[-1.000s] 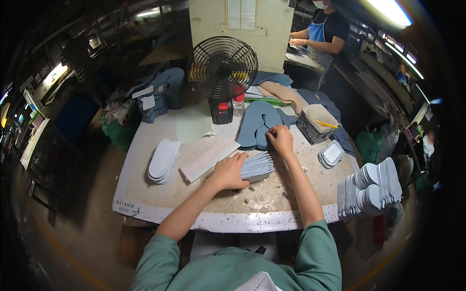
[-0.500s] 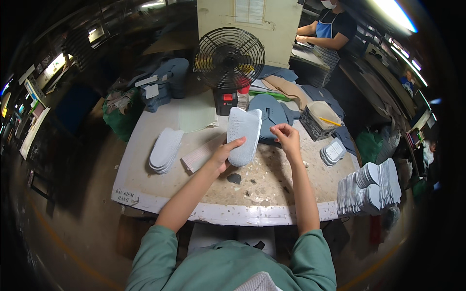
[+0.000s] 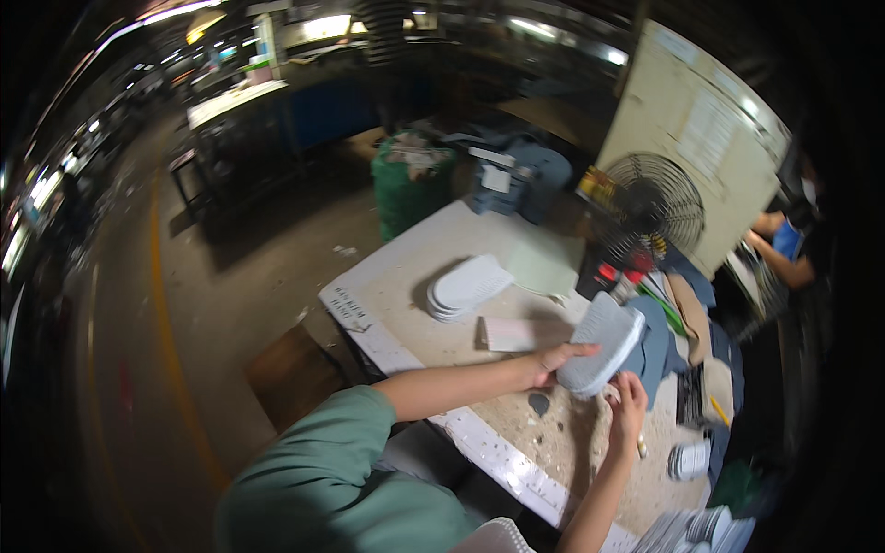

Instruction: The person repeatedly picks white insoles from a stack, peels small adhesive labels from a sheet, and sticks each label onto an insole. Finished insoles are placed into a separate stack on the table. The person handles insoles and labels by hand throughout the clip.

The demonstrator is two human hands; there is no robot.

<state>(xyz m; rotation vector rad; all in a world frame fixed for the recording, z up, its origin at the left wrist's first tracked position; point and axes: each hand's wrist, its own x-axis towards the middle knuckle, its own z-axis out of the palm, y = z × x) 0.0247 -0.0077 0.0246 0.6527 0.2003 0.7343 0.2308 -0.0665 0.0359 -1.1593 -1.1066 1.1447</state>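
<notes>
A small stack of light grey shoe insoles [image 3: 601, 336] is held up over the table, my left hand [image 3: 553, 362] gripping its near side with the thumb on top. My right hand [image 3: 628, 403] is closed in a pinch by the lower edge of these insoles. What lies between its fingertips is too small and blurred to name. Left of my hands, another pile of grey insoles [image 3: 464, 284] lies on the worktable [image 3: 392, 276]. Beneath the held insoles is a dark scrap [image 3: 539, 403] on the tabletop.
A black fan [image 3: 648, 207] stands at the table's back by a cream cabinet [image 3: 691, 129]. Blue-grey sheets [image 3: 653, 346], a box with a pencil [image 3: 705, 392] and more insole stacks [image 3: 687, 533] line the right. A green sack [image 3: 412, 198] stands beyond the far left corner.
The view has swung left, tilting the table in the picture. My right hand has come from beside the insoles to their lower edge. My left hand still grips them.
</notes>
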